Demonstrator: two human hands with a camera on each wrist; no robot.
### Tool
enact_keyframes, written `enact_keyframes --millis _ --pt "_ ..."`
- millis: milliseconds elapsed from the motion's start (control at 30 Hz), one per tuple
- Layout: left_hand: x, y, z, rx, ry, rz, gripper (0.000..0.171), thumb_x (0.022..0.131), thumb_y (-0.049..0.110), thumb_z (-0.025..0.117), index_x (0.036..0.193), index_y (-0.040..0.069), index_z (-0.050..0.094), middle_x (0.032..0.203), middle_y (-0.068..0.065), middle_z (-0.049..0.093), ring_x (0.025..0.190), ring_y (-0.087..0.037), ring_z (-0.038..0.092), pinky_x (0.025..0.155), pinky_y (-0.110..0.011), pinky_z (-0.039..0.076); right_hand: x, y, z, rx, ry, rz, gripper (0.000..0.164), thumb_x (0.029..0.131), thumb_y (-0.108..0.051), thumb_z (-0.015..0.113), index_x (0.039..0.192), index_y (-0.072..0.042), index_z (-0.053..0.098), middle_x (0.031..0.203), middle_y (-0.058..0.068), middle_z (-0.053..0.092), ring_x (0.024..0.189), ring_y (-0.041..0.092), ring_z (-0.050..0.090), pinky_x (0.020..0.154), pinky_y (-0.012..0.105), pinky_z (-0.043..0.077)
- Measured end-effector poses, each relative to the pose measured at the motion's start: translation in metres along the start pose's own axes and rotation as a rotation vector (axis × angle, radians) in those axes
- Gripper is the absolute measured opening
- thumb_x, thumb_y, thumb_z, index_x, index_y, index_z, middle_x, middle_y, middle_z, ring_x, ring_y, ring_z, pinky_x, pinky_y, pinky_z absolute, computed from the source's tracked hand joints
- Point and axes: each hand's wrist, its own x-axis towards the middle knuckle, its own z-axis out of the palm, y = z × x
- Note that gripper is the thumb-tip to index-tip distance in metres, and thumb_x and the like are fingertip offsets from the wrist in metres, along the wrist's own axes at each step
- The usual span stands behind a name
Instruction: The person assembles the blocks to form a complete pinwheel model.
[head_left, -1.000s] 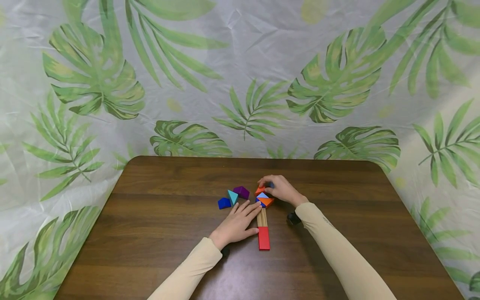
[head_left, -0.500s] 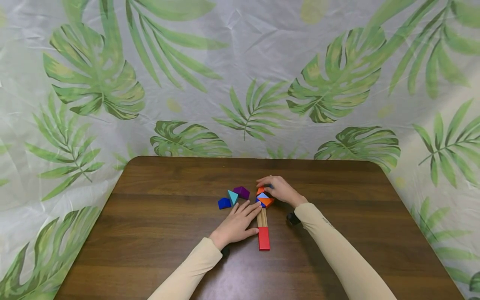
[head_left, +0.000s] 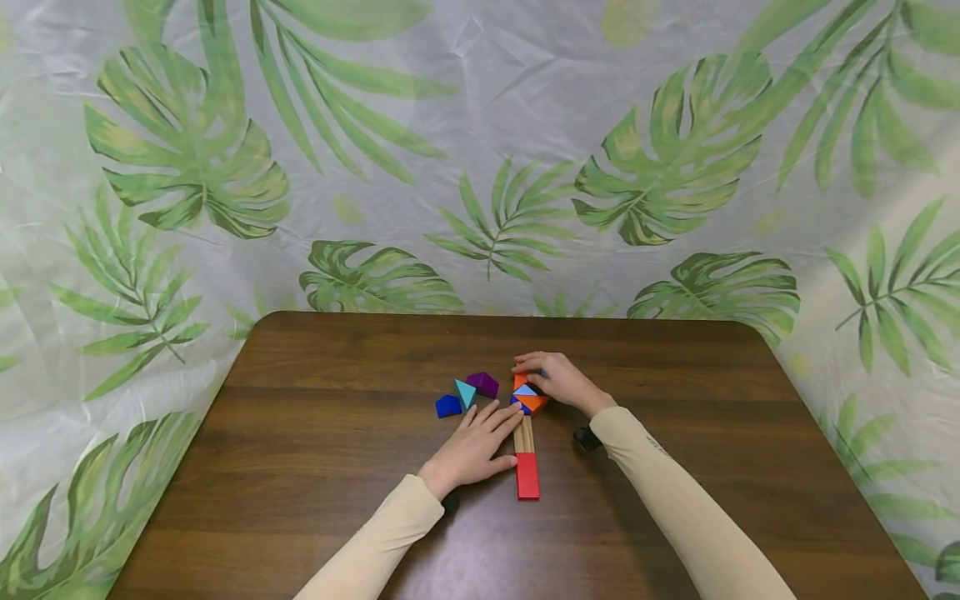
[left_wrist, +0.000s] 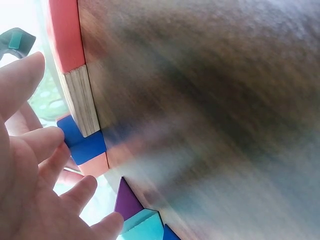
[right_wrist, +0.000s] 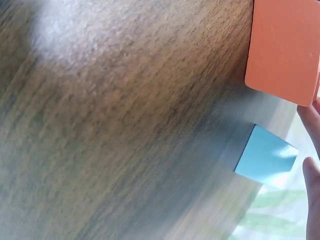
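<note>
Right grip [head_left: 561, 381] has its fingers bent over the far orange block [head_left: 521, 382], seemingly pinching it between thumb and finger at the far end of a row of blocks on the desk [head_left: 337, 467]. Left grip [head_left: 470, 448] is spread, a fingertip against the dark blue block [left_wrist: 90, 149] in the middle of that row. Beside it sit the light blue triangle [head_left: 525, 390] and the near orange block [head_left: 533, 405]; the bare-wood strip [head_left: 523, 436] and the red block [head_left: 527, 477] run on toward the person.

Pressure is the likeliest cause of trouble. A hard push from the far end could shunt the whole row nearer, or slide the angled pieces apart along their slanted faces. If the left fingertip lifts or slips, nothing else visible would brace the middle. The left thumb lies just beside the red block and could knock it crooked. Its outer fingers reach close to the teal triangle [head_left: 466, 393], so a sideways sweep might scatter it into the purple block [head_left: 483, 385]. A pale blue block [right_wrist: 267, 157] stands near the right fingers and could be toppled as they open.
</note>
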Motion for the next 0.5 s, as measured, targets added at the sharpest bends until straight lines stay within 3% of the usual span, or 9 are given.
enact_keyframes --millis 500 --pt "0.0003 -0.0004 0.0008 0.007 0.008 0.005 0.065 0.095 0.039 0.057 0.149 0.010 0.036 0.153 -0.004 0.031 0.140 -0.032 0.025 0.109 -0.056 0.019 0.0002 -0.0044 -0.0007 0.012 -0.020 -0.036 0.029 0.094 0.001 0.056 0.121 0.000 0.066 0.134 0.015 0.054 0.125 0.034 0.048 0.101 0.050 0.038"
